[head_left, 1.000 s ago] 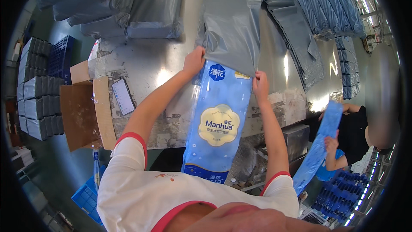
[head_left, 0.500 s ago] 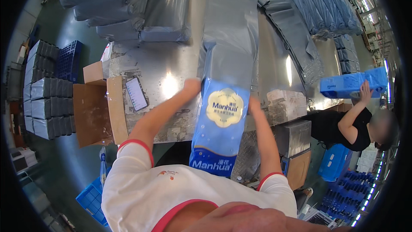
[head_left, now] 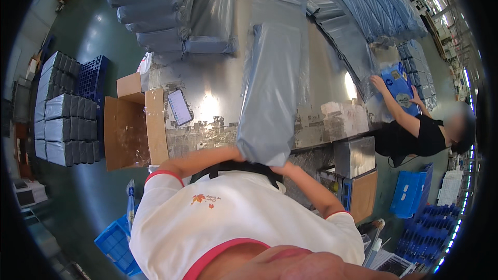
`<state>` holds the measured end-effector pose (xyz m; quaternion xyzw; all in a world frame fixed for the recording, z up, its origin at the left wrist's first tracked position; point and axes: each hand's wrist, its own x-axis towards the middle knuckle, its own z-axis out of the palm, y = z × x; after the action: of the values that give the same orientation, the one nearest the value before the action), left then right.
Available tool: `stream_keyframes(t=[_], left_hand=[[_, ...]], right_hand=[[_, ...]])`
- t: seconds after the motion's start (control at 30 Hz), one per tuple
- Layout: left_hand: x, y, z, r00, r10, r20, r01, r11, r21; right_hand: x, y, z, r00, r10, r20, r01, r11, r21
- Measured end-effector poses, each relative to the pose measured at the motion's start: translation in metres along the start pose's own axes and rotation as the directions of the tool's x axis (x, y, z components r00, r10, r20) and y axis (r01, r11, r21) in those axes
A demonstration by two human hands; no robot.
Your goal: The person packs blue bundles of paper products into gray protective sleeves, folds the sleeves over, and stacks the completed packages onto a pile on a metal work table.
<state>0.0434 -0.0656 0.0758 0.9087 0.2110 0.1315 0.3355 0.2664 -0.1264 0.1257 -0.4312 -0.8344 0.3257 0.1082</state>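
Note:
A long grey plastic bag [head_left: 272,83] lies lengthwise in front of me, filled out by a long block-shaped pack that its film hides. Its near end reaches past the table's front edge, close to my waist. My left hand [head_left: 235,153] grips the left corner of that end, its fingers mostly behind the film. At the right corner my right hand [head_left: 281,169] is closed on the same bag edge. Beneath the filled bag, more flat grey bags [head_left: 282,2] stretch toward the far side of the table.
Wrapped grey packs [head_left: 210,18] are piled at the far left of the metal table [head_left: 220,80]. A phone [head_left: 180,107] lies near an open cardboard box [head_left: 124,137]. To the right, a co-worker [head_left: 415,129] handles a blue pack [head_left: 399,85] beside folded grey bags [head_left: 381,5].
The blue pack before me has gone out of sight inside the grey bag. Both my hands have come back toward my waist, onto the bag's near end. The co-worker's blue pack has moved onto the table.

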Motion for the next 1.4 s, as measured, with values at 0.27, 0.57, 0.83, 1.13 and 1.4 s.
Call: stream_keyframes(t=[0.27,0.57,0.83,1.13,1.4], left_hand=[[0.042,-0.002,-0.084,0.720,-0.683,-0.127,0.653,0.727,-0.211],[-0.050,-0.033,-0.009,0.437,-0.867,0.238,0.348,-0.081,-0.934],[-0.151,-0.012,-0.020,0.526,-0.823,0.214,0.403,0.019,-0.915],[-0.367,-0.025,-0.152,-0.736,-0.290,-0.611,0.641,-0.589,-0.493],[-0.129,-0.041,-0.147,0.559,-0.428,-0.710,0.767,0.593,0.245]], right_hand=[[0.018,0.062,-0.001,0.760,0.623,-0.185,-0.437,0.701,0.564],[0.008,0.095,0.032,0.555,0.832,-0.020,-0.477,0.337,0.812],[0.000,0.081,0.015,0.462,0.860,0.217,-0.408,-0.011,0.913],[-0.034,0.090,-0.015,0.558,0.756,0.342,-0.655,0.149,0.741],[-0.003,0.036,-0.074,0.907,-0.046,-0.418,-0.234,0.771,-0.592]])
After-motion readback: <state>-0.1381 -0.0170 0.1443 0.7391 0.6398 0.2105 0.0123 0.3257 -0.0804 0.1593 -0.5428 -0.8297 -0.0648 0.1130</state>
